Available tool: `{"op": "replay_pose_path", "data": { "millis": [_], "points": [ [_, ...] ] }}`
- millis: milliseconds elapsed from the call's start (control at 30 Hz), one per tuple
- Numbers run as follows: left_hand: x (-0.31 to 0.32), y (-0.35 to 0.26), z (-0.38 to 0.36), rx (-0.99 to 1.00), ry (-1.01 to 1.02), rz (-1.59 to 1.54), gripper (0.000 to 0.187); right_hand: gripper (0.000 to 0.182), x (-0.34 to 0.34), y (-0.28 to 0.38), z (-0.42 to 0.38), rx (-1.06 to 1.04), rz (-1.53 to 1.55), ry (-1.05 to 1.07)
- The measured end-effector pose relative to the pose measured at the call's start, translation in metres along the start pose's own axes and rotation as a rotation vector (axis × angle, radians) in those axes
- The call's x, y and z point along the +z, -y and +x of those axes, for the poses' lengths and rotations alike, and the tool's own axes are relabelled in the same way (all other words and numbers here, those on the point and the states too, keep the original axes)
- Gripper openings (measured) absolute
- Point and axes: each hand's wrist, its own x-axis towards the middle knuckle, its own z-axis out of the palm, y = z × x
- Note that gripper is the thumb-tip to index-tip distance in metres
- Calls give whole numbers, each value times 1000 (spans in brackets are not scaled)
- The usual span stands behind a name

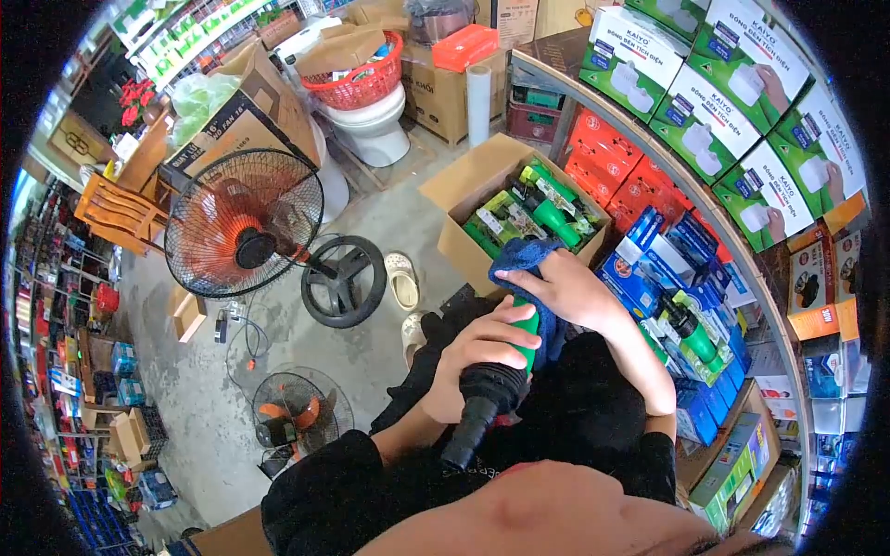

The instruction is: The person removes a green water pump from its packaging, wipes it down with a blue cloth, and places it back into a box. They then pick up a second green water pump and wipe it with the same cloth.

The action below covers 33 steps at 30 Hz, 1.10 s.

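My left hand (468,361) is wrapped round a green tube-shaped tool (527,338) with a black ribbed collar and a black nozzle (475,422) that points down toward my lap. Its exact kind does not show. A blue cloth (521,254) is bunched in my right hand (567,285), pressed against the far end of the tool and hanging down beside it. Just beyond my hands, an open cardboard box (458,252) holds several green packages, with a similar green and black tool (553,218) lying on top. Another such tool (693,335) rests on blue boxes at the right.
Shelving with green and white boxes (709,116) curves along the right. A large fan (246,222) with a round black base (343,281) stands on the left, a smaller fan (301,412) nearer. Clogs (401,281), a cable (250,343) and a toilet (375,130) are on the floor.
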Motion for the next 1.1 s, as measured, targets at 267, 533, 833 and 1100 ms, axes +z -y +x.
{"op": "replay_pose_path", "data": {
  "millis": [267,533,833,1100],
  "points": [
    [-2,-2,2,2,230,-48,31,46,-2,-1,0,97,-254,115],
    [-2,-11,8,-7,381,-13,28,53,-2,5,0,168,-359,100],
    [0,-7,6,7,-24,38,40,25,-2,10,-6,64,-97,-203],
    [-15,4,2,-55,-177,-47,59,29,-10,18,-14,-32,108,-121]
  ]
}}
